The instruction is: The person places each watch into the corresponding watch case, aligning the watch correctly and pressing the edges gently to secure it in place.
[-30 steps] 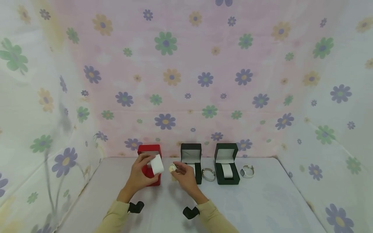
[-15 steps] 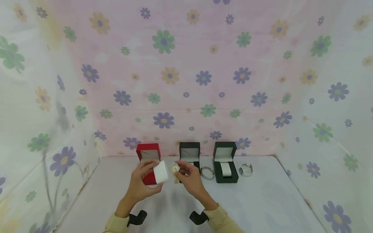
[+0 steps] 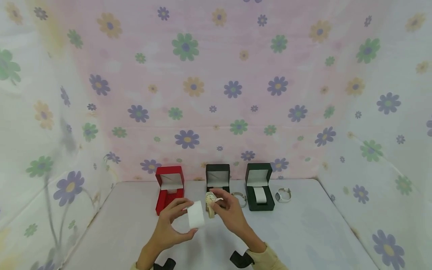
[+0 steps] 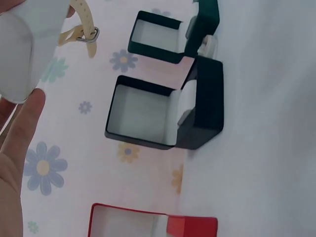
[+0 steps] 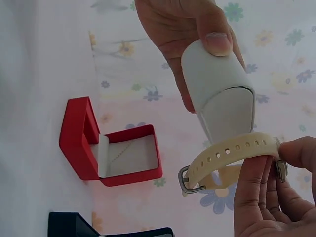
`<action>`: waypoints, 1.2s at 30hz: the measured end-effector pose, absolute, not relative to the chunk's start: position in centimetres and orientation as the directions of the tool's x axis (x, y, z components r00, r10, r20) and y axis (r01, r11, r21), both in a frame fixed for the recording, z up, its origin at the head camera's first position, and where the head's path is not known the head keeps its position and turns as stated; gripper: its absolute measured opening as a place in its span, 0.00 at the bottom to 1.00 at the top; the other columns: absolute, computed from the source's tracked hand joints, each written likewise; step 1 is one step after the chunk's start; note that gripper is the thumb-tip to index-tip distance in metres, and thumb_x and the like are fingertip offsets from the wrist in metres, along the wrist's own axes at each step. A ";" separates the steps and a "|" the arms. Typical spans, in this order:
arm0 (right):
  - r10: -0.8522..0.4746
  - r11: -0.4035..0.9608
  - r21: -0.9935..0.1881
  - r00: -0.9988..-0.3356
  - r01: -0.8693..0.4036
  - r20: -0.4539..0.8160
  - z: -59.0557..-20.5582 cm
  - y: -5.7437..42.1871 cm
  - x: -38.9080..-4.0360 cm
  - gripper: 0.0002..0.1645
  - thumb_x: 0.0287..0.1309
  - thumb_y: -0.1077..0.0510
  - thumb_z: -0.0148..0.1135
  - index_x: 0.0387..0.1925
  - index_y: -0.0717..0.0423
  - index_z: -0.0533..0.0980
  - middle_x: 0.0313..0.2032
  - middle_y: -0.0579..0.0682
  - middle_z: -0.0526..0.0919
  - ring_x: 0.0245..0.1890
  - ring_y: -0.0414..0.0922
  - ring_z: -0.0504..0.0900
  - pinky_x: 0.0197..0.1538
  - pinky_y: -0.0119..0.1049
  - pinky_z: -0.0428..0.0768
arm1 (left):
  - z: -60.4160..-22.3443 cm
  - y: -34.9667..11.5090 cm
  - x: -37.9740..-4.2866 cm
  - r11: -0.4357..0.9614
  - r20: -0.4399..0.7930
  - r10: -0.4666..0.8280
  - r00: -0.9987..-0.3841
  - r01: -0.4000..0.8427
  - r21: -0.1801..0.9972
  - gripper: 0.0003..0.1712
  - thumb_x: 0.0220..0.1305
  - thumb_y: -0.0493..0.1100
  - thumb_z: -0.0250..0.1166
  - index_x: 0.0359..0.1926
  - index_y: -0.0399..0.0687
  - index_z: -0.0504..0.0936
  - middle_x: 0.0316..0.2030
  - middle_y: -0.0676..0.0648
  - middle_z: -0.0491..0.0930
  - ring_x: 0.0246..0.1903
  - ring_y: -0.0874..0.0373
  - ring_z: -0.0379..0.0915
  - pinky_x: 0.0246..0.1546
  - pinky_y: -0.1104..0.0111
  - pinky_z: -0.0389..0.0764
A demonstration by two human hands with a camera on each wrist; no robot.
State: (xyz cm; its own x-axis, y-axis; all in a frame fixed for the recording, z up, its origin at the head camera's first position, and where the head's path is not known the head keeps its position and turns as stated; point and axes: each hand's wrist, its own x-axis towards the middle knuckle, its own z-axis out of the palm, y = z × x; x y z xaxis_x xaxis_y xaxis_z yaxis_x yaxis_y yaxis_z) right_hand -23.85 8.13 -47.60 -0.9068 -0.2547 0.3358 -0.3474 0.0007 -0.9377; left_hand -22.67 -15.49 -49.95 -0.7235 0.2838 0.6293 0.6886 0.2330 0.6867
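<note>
My left hand (image 3: 168, 227) grips a white watch cushion (image 3: 196, 215) between thumb and fingers, in front of the open red watch box (image 3: 170, 183). My right hand (image 3: 233, 213) pinches a wristwatch (image 3: 210, 198) by its round case, its face showing in the head view. In the right wrist view, the watch's cream strap (image 5: 237, 152) hangs as a loop, its metal buckle (image 5: 186, 180) toward the cushion's end. Cushion and strap are close together there, with the loop just below the cushion's flat end. The red box has no cushion in it.
A black watch box (image 3: 217, 171) stands open behind my right hand, which partly covers it. Right of it, an open dark green box (image 3: 259, 171) holds a white cushion (image 3: 260, 195). One metal-band watch (image 3: 241, 201) lies between these boxes; another watch (image 3: 284, 195) lies at the right.
Both hands have drawn back toward me and to the right, bringing the cushion away from the red box. The watch stays in my right hand, and the cushion has turned slightly.
</note>
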 end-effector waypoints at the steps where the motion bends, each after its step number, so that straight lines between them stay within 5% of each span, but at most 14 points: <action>1: -0.261 0.008 -0.936 -0.904 -0.352 0.338 -47.6 8.3 -23.7 0.24 0.70 0.65 0.60 0.66 0.63 0.72 0.58 0.65 0.78 0.44 0.40 0.84 0.43 0.29 0.85 | -50.0 -15.3 -22.5 0.220 0.614 0.293 -0.733 0.677 0.702 0.38 0.44 0.37 0.84 0.60 0.49 0.82 0.56 0.48 0.79 0.54 0.60 0.78 0.48 0.60 0.87; 16: -0.303 0.071 -0.955 -0.919 -0.286 0.253 -47.5 9.8 -22.2 0.24 0.70 0.62 0.61 0.65 0.61 0.74 0.59 0.60 0.80 0.48 0.43 0.81 0.51 0.28 0.83 | -51.1 -12.2 -21.7 0.127 0.579 0.311 -0.754 0.636 0.761 0.38 0.48 0.38 0.83 0.62 0.46 0.80 0.59 0.45 0.79 0.56 0.57 0.80 0.46 0.59 0.87; 26: -0.368 0.066 -0.951 -0.893 -0.303 0.259 -47.4 10.9 -21.5 0.25 0.70 0.62 0.61 0.66 0.62 0.74 0.60 0.62 0.79 0.46 0.42 0.80 0.51 0.28 0.83 | -51.5 -11.4 -22.2 0.138 0.627 0.311 -0.714 0.686 0.714 0.38 0.48 0.37 0.82 0.63 0.41 0.80 0.57 0.37 0.79 0.56 0.59 0.80 0.47 0.62 0.87; 36: -0.390 0.029 -0.945 -0.874 -0.327 0.290 -47.9 11.7 -21.0 0.39 0.53 0.66 0.75 0.67 0.59 0.72 0.57 0.60 0.78 0.45 0.39 0.81 0.50 0.30 0.86 | -51.1 -11.1 -21.8 0.184 0.610 0.257 -0.750 0.657 0.731 0.39 0.47 0.39 0.83 0.63 0.45 0.81 0.57 0.47 0.80 0.56 0.60 0.80 0.48 0.65 0.86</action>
